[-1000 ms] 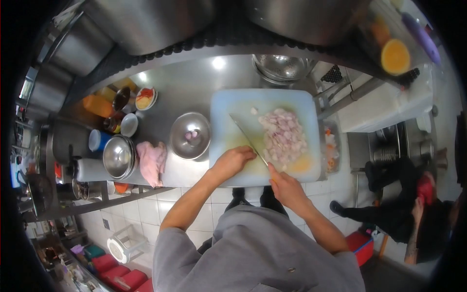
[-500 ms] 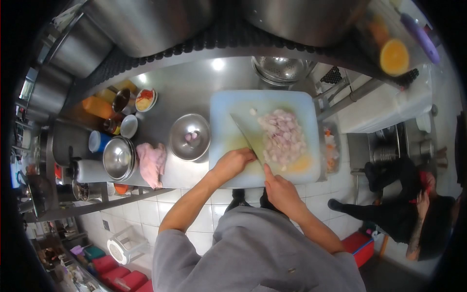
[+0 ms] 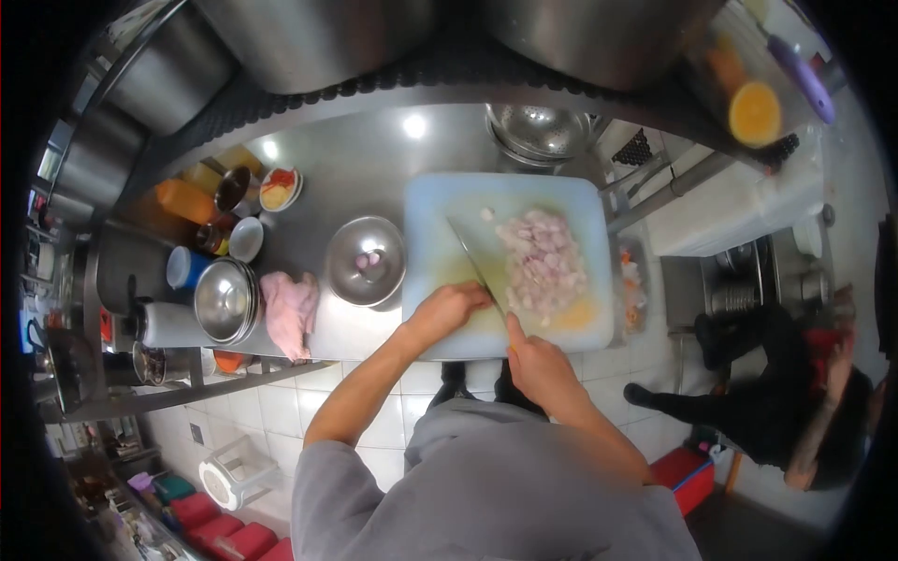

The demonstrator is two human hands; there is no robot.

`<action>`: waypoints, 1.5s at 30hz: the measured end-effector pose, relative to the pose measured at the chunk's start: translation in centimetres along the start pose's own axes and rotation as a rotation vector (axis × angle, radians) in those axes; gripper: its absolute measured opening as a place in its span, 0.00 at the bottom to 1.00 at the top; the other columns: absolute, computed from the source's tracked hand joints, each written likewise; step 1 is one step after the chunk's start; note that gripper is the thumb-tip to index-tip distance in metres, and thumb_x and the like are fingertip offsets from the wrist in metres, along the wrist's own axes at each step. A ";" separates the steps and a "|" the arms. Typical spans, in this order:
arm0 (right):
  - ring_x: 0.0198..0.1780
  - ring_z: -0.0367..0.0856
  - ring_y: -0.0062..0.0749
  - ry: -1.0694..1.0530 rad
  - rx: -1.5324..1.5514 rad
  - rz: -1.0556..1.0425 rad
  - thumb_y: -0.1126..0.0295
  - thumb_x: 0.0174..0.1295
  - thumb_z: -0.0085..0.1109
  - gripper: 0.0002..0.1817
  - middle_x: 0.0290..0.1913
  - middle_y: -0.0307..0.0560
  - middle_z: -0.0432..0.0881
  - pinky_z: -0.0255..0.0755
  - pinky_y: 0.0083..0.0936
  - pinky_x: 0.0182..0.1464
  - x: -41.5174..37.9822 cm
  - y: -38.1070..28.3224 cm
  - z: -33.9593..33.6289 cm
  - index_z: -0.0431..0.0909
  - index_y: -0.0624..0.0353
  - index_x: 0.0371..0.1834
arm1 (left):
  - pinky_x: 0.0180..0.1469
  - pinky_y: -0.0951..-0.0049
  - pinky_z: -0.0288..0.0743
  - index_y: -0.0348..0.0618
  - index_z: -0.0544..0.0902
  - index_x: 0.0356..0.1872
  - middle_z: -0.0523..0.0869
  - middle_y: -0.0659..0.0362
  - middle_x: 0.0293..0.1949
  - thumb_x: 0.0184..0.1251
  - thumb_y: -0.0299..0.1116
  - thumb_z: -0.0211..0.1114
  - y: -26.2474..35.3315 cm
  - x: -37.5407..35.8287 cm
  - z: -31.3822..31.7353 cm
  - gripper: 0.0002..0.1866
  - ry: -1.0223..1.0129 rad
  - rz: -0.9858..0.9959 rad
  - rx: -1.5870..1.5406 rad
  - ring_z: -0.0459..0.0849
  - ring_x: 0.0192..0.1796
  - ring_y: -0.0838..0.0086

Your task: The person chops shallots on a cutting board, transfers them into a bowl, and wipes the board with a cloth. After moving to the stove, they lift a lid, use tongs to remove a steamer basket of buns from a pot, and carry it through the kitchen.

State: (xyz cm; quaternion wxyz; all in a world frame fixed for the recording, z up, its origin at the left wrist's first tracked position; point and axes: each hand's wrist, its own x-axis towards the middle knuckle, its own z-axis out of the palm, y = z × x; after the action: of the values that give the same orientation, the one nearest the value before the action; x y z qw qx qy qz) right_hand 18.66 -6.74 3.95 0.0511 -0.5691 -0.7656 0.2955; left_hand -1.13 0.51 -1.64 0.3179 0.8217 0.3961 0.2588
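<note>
My right hand [image 3: 541,365] is closed round the handle of a kitchen knife [image 3: 472,257], whose blade points up and left across the white cutting board [image 3: 426,198]. Close against the left side of the blade, my left hand [image 3: 453,309] has its fingers curled in; whatever they pinch is hidden. To the right of the knife lies a heap of cut, pale pink shallots [image 3: 543,264]. One small piece [image 3: 486,214] sits apart near the blade's tip. Left of the board, a steel bowl [image 3: 348,288] contains a few peeled shallots [image 3: 369,260].
A pink cloth [image 3: 289,309] lies beside stacked steel bowls [image 3: 223,304]. Small dishes and bottles [image 3: 185,200] crowd the counter's left end. Colanders [image 3: 535,131] stand behind the board, under a shelf of big pots [image 3: 318,42]. On the right, a person in black [image 3: 748,402] sits low.
Both hands and the knife stay almost in place at the board. The view shifts slightly. The seated person's raised arm on the right has moved.
</note>
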 end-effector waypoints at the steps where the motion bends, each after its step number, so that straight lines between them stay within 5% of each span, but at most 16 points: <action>1: 0.34 0.82 0.62 -0.010 -0.004 0.004 0.68 0.66 0.52 0.32 0.34 0.64 0.81 0.76 0.51 0.39 -0.1 0.1 0.5 0.56 0.62 0.73 | 0.49 0.65 0.79 0.38 0.86 0.39 0.86 0.54 0.42 0.60 0.24 0.62 -0.2 -0.1 0.1 0.08 -0.008 -0.008 0.003 0.84 0.44 0.58; 9: 0.31 0.80 0.59 -0.024 -0.047 0.019 0.72 0.64 0.52 0.30 0.28 0.63 0.80 0.74 0.49 0.36 0.2 -0.3 0.6 0.60 0.67 0.70 | 0.48 0.65 0.79 0.38 0.85 0.39 0.86 0.54 0.41 0.60 0.24 0.63 -0.7 -0.6 0.7 0.08 0.014 -0.003 -0.040 0.84 0.44 0.58; 12: 0.30 0.80 0.58 0.127 -0.033 -0.042 0.72 0.64 0.53 0.30 0.29 0.63 0.80 0.73 0.49 0.35 0.7 1.1 3.4 0.60 0.67 0.70 | 0.48 0.65 0.79 0.38 0.85 0.39 0.86 0.54 0.41 0.60 0.24 0.64 -0.4 -0.6 0.6 0.08 0.001 -0.015 -0.049 0.84 0.44 0.58; 18: 0.29 0.80 0.58 -0.011 -0.056 0.022 0.72 0.63 0.53 0.31 0.29 0.61 0.81 0.74 0.49 0.34 -0.3 -0.3 1.8 0.60 0.67 0.71 | 0.48 0.65 0.79 0.37 0.85 0.39 0.86 0.53 0.41 0.59 0.23 0.64 -0.7 -0.9 0.7 0.08 0.029 -0.005 -0.043 0.85 0.44 0.58; 21: 0.30 0.81 0.59 0.175 -0.046 -0.019 0.72 0.63 0.54 0.31 0.28 0.61 0.81 0.74 0.49 0.35 1.2 1.3 4.4 0.60 0.66 0.70 | 0.48 0.65 0.79 0.37 0.85 0.39 0.86 0.53 0.41 0.59 0.23 0.64 -0.9 -0.9 0.9 0.08 0.015 -0.002 -0.040 0.85 0.44 0.58; 26: 0.31 0.81 0.59 0.046 -0.004 0.054 0.70 0.62 0.56 0.32 0.28 0.62 0.81 0.75 0.48 0.37 -0.5 -0.6 2.4 0.60 0.64 0.71 | 0.48 0.65 0.79 0.37 0.85 0.38 0.86 0.53 0.41 0.58 0.23 0.65 -0.8 -1.0 0.9 0.07 0.029 0.005 -0.036 0.84 0.44 0.58; 29: 0.33 0.81 0.61 0.240 0.124 -0.005 0.70 0.62 0.57 0.32 0.29 0.65 0.81 0.75 0.47 0.39 1.1 2.4 5.8 0.61 0.62 0.71 | 0.48 0.65 0.79 0.38 0.84 0.38 0.85 0.53 0.41 0.59 0.23 0.64 -0.3 -0.8 1.0 0.06 0.026 0.001 0.000 0.84 0.44 0.57; 34: 0.34 0.80 0.65 0.209 0.282 -0.013 0.70 0.62 0.58 0.31 0.30 0.68 0.81 0.73 0.51 0.39 0.3 5.8 2.3 0.64 0.57 0.70 | 0.47 0.63 0.78 0.39 0.82 0.38 0.83 0.53 0.43 0.61 0.26 0.63 0.2 -0.6 1.1 0.06 -0.016 0.068 0.119 0.83 0.44 0.55; 45: 0.38 0.79 0.62 0.234 0.285 -0.114 0.72 0.63 0.56 0.32 0.34 0.64 0.81 0.73 0.47 0.42 -1.5 5.0 3.0 0.61 0.58 0.72 | 0.43 0.60 0.77 0.40 0.80 0.39 0.83 0.51 0.38 0.62 0.25 0.61 2.8 -1.0 1.9 0.05 0.119 -0.192 -0.010 0.82 0.41 0.53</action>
State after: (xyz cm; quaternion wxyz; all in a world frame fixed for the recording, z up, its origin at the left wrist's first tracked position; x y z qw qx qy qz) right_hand 22.13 -8.35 -0.72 0.2364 -0.5421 -0.7360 0.3295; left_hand 0.95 -2.31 -1.05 0.3213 0.7615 0.4899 0.2773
